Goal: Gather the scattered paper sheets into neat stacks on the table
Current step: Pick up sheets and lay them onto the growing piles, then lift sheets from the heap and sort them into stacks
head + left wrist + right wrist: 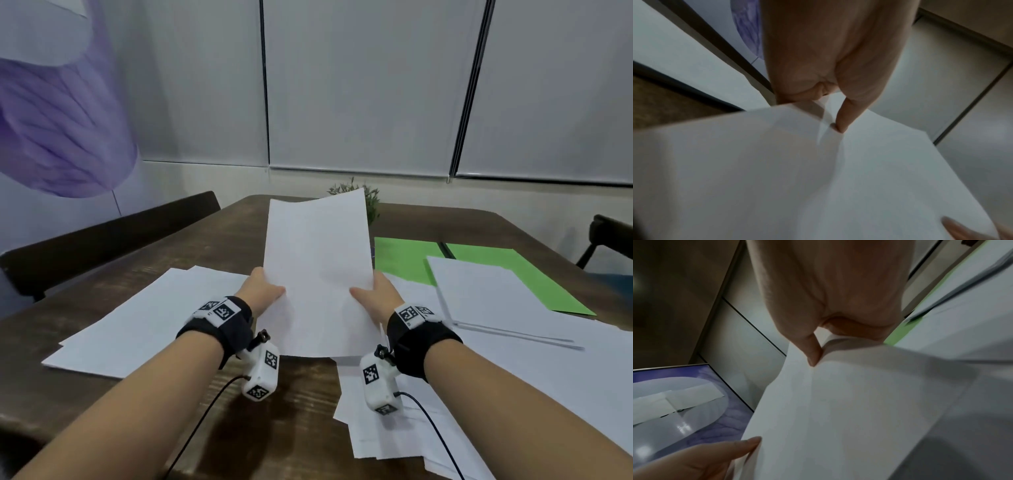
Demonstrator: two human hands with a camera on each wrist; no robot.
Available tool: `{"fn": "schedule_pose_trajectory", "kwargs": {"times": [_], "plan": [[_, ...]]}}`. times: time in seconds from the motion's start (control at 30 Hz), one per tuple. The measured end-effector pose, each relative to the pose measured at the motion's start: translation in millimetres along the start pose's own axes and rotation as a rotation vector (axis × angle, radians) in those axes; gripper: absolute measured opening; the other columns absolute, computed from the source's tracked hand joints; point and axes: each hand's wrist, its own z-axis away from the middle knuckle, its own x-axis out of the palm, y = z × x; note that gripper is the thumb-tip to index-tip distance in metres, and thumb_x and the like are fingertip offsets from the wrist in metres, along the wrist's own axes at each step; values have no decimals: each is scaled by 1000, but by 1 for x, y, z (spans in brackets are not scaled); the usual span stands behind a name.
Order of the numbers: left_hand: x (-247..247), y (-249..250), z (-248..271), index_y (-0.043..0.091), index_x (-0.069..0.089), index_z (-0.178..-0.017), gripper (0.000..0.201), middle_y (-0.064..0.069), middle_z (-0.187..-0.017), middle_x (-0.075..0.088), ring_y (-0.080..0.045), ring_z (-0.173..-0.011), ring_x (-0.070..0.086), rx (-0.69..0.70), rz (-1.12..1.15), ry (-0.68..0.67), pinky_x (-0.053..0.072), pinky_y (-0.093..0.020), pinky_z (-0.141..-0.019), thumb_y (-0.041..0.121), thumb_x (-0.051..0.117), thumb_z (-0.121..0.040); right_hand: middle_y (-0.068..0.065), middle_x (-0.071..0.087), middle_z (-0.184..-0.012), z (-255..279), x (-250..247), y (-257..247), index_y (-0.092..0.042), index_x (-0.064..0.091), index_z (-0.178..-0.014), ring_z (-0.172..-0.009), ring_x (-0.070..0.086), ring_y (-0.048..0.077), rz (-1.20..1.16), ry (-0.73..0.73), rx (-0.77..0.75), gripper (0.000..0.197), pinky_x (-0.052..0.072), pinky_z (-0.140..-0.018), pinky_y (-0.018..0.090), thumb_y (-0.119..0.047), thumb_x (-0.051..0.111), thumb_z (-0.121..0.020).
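Note:
A thin bundle of white sheets [318,274] is held up, tilted away from me, over the middle of the wooden table [191,246]. My left hand [262,291] pinches its left edge, thumb on the near face. My right hand [375,296] pinches its right edge the same way. In the left wrist view the left hand [830,104] has its thumb pressed on the white sheets [818,178]. In the right wrist view the right hand [818,345] pinches the white sheets [838,410], with the left hand's fingertips [750,443] at the opposite edge.
Loose white sheets lie at the left [147,318], at the near right [411,435] and at the far right [486,294]. Green sheets [496,267] lie beneath those on the right. A small plant [371,202] stands behind the held sheets. Dark chairs stand at the left [102,240] and right [609,240].

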Motion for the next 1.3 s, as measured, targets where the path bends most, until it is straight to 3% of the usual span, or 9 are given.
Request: {"fn": "schedule_pose_trajectory", "kwargs": {"times": [0.1, 0.23, 0.4, 0.63, 0.77, 0.87, 1.0, 1.2, 1.3], "plan": [[-19, -14, -10, 2, 61, -104, 26, -18, -106, 69, -36, -97, 66, -106, 36, -41, 52, -49, -90, 11, 64, -79, 9, 65, -114, -8, 22, 0, -11, 55, -118, -105, 62, 29, 39, -24, 31, 39, 49, -96, 46, -15, 65, -81], [-41, -33, -27, 3, 65, -105, 53, -16, -103, 71, -38, -98, 67, -259, -108, -206, 50, -50, -94, 35, 76, -65, 12, 62, -117, -18, 39, -11, -6, 53, -120, -108, 59, 30, 68, -28, 81, 37, 48, -96, 42, -9, 64, -85], [-58, -24, -56, -3, 60, -117, 40, -18, -115, 65, -38, -104, 64, -344, -238, -253, 49, -47, -95, 18, 69, -84, 12, 64, -111, -57, 52, -19, -1, 56, -116, -102, 61, 29, 57, -18, 139, 37, 50, -89, 35, -14, 68, -83], [-60, -20, -127, -5, 56, -121, 41, -17, -117, 62, -34, -109, 61, -280, -427, -50, 49, -31, -82, 16, 66, -88, 23, 68, -101, -147, 86, -11, 0, 61, -100, -91, 68, 39, 13, -264, 401, 31, 55, -85, 54, -9, 60, -71], [-47, -33, -173, -3, 60, -114, 38, -20, -114, 64, -35, -106, 62, -242, -379, 51, 52, -40, -92, 12, 72, -81, 10, 58, -102, -168, 90, -13, -8, 51, -103, -88, 62, 24, 25, -338, 405, 23, 57, -71, 36, 3, 57, -83], [-37, -38, -207, -2, 65, -98, 27, -17, -101, 68, -33, -96, 66, -199, -322, 105, 54, -46, -87, 13, 75, -79, 17, 63, -113, -193, 92, 2, 0, 60, -109, -97, 63, 32, 123, -304, 436, 24, 56, -85, 41, 3, 56, -86], [-18, -38, -234, -6, 65, -97, 37, -16, -98, 69, -30, -88, 65, -229, -354, 72, 56, -36, -74, 24, 76, -79, 9, 57, -104, -216, 90, 20, -7, 56, -107, -95, 59, 26, 317, -282, 367, 24, 51, -68, 30, -7, 62, -84], [-6, -23, -235, 1, 52, -69, 47, -8, -68, 54, -26, -68, 54, -179, -541, 82, 40, -29, -58, 44, 64, -87, 14, 58, -124, -219, 86, 22, -1, 55, -126, -118, 56, 30, 454, -204, 339, 35, 45, -99, 31, -20, 50, -98], [-13, -14, -226, 10, 51, -80, 35, -9, -84, 55, -27, -80, 58, -123, -486, 69, 46, -31, -70, 41, 65, -85, 11, 61, -115, -217, 83, 28, -5, 58, -114, -106, 60, 32, 254, -167, 412, 32, 48, -99, 42, -21, 65, -87]]}}
